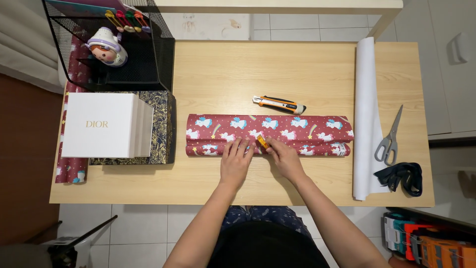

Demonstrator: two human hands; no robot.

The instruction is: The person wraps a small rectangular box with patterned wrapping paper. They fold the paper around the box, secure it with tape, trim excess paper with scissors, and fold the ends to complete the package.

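A long parcel wrapped in red paper printed with small white and blue figures (pixel 297 130) lies across the middle of the wooden table (pixel 307 74). My left hand (pixel 236 160) rests flat on its near edge, fingers spread. My right hand (pixel 283 157) presses next to it, fingertips on a small yellow-orange strip (pixel 262 141) at the paper's seam. The two hands sit close together, nearly touching.
An orange and black utility knife (pixel 278 104) lies behind the parcel. A white paper roll (pixel 366 114), scissors (pixel 389 139) and a dark ribbon (pixel 402 177) are at the right. A white box (pixel 101 125) on a dark patterned box, a black mesh organiser (pixel 139 59) and a red roll (pixel 69 168) are at the left.
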